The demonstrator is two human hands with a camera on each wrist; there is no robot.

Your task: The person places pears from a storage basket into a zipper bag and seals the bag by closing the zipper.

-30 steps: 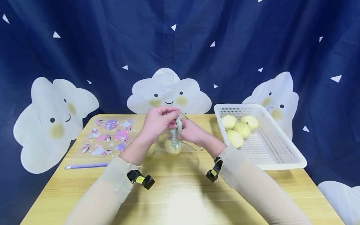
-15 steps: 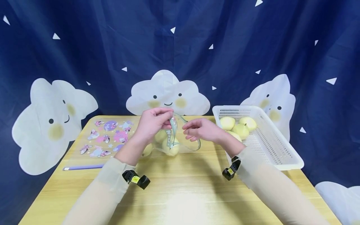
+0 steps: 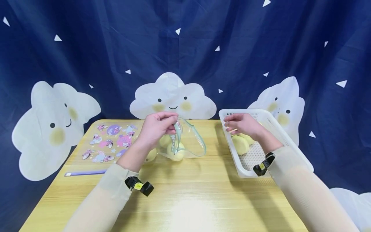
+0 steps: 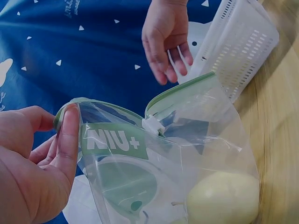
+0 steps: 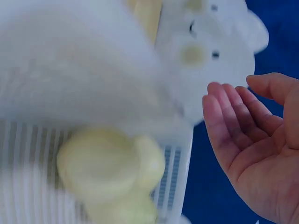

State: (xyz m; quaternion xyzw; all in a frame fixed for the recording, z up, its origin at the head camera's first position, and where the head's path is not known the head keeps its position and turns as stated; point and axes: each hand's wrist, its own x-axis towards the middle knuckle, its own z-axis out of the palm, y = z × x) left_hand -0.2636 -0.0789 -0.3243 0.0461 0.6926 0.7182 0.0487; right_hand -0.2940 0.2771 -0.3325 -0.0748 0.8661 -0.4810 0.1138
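My left hand (image 3: 160, 126) pinches the top edge of a clear zip bag (image 4: 168, 154) between thumb and fingers. The bag's mouth gapes, with a white slider (image 4: 153, 125) on its green zip strip. Pale yellow pears sit inside, one pear (image 4: 223, 198) showing plainly in the left wrist view. Above the left part of a white plastic basket (image 3: 290, 146) hovers my right hand (image 3: 246, 125), fingers relaxed and holding nothing. Several pears (image 5: 100, 163) lie in that basket under it, partly hidden by the hand in the head view.
A clear bag printed with pink and purple figures (image 3: 111, 141) lies flat at the table's left, with a purple slider strip (image 3: 85, 173) along its front edge. Another pear (image 3: 151, 155) shows at the bag's left side. A dark blue curtain (image 3: 185, 48) hangs behind the wooden table (image 3: 185, 193).
My right hand has let go of the zip bag and moved right, over the basket. The bag's mouth has spread wider. My left hand keeps its pinch, shifted slightly left.
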